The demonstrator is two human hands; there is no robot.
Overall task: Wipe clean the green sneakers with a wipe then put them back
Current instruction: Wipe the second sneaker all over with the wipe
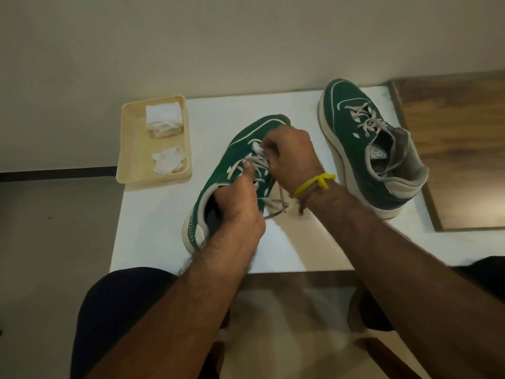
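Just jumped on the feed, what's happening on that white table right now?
A person is wiping one green sneaker. The left hand grips it at the collar, thumb on the laces, while the right hand presses a white wipe against the lace area. The other sneaker sits untouched to the right on the white table. A beige tray at the left holds a stack of folded wipes and a crumpled one.
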